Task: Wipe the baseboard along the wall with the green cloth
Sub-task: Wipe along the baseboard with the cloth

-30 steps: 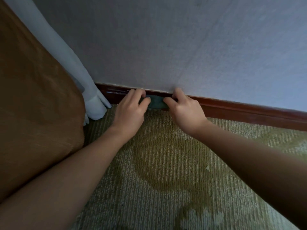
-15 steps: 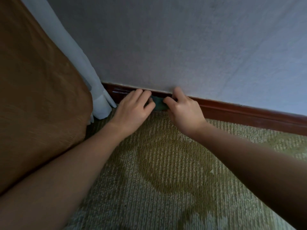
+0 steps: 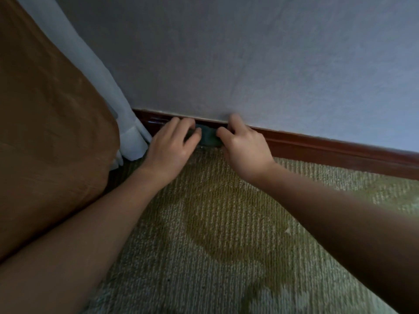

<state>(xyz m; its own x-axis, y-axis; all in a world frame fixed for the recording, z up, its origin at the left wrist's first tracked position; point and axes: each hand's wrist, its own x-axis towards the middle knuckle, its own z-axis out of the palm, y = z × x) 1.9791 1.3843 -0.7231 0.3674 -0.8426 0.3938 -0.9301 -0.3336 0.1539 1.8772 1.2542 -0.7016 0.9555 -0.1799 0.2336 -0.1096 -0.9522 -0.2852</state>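
- Head view: the green cloth [image 3: 209, 138] sits bunched against the dark red baseboard [image 3: 328, 148], at the foot of the wall [image 3: 249, 64] where it meets the carpet [image 3: 215, 223].
- Left grip [image 3: 169, 147] has fingers and thumb curled round the cloth's left end.
- Right grip [image 3: 246, 147] pinches the right end, its forefinger reaching up to the wall.
- White curtain [image 3: 127, 132] and brown fabric [image 3: 45, 121] hang just left.
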